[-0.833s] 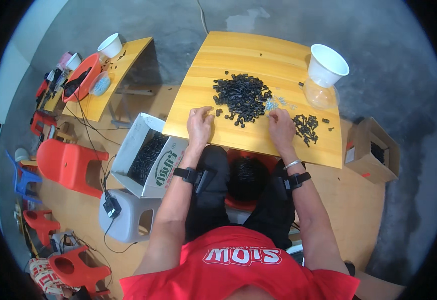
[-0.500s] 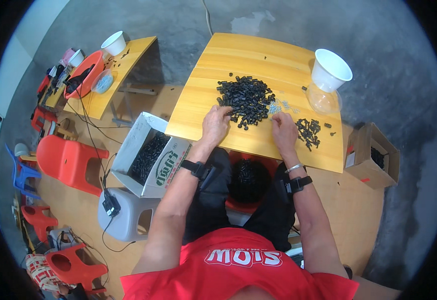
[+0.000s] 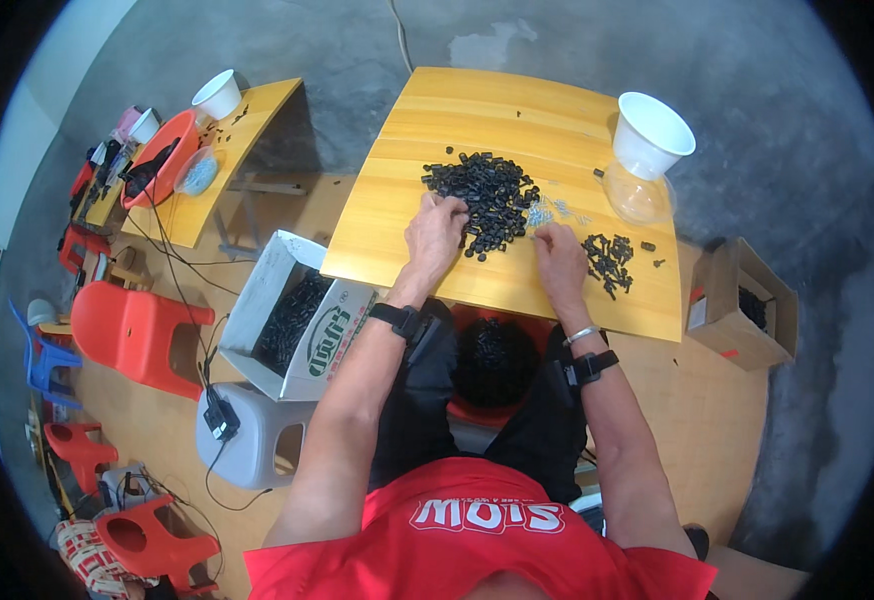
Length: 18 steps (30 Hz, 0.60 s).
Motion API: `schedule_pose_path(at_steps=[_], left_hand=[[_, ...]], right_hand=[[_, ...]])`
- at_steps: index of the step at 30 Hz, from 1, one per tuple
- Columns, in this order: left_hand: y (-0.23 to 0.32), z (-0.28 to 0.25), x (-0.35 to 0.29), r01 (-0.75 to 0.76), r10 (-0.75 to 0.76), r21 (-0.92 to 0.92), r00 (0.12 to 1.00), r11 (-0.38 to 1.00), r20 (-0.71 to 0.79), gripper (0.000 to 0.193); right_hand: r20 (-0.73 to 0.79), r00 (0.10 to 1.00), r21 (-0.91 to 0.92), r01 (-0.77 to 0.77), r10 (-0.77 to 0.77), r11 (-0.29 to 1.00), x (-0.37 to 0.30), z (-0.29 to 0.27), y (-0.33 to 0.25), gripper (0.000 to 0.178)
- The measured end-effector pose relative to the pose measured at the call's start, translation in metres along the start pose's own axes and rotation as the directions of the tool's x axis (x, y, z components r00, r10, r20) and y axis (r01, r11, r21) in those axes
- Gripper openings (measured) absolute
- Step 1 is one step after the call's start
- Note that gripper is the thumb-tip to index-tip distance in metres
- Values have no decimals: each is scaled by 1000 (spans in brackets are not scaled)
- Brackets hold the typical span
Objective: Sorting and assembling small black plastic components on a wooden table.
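Observation:
A heap of small black plastic pieces (image 3: 492, 190) lies on the yellow wooden table (image 3: 497, 105). My left hand (image 3: 437, 232) is at the heap's near left edge, fingers curled in among the pieces; what they grip is too small to make out. To the right, my right hand (image 3: 561, 264) hovers over the table near the front edge, thumb and fingers pinched together with the tips hidden. Just beyond it are thin silvery screws (image 3: 547, 211), loosely scattered. A smaller group of black pieces (image 3: 609, 262) lies right of my right hand.
A white bucket (image 3: 654, 135) and a clear plastic tub (image 3: 639, 195) stand at the table's right. Boxes of black parts flank it: a white carton (image 3: 242, 345) left, a brown carton (image 3: 720, 325) right. Below the table edge sits a red basin (image 3: 477, 412) of black parts.
My left hand has moved slightly farther in and right, into the heap's edge. My right hand stays pinched in nearly the same place. The whole view has shifted a little.

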State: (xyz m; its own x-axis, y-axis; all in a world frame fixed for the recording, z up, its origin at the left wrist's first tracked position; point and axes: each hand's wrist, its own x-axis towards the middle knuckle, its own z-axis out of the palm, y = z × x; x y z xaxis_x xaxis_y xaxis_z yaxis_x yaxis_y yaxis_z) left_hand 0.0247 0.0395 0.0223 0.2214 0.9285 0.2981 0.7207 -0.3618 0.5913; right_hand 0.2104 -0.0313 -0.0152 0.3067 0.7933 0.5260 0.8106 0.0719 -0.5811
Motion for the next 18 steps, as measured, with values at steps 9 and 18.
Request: schedule_pose_path(at_steps=[9, 18], left_hand=[[-6, 4, -43, 104, -125, -683, 992, 723, 18, 9], [5, 26, -61, 213, -96, -777, 976, 593, 195, 12]], right_hand=[[11, 989, 285, -146, 149, 947, 3, -2, 0, 9], [99, 971, 544, -237, 219, 805, 4, 2, 5, 16]])
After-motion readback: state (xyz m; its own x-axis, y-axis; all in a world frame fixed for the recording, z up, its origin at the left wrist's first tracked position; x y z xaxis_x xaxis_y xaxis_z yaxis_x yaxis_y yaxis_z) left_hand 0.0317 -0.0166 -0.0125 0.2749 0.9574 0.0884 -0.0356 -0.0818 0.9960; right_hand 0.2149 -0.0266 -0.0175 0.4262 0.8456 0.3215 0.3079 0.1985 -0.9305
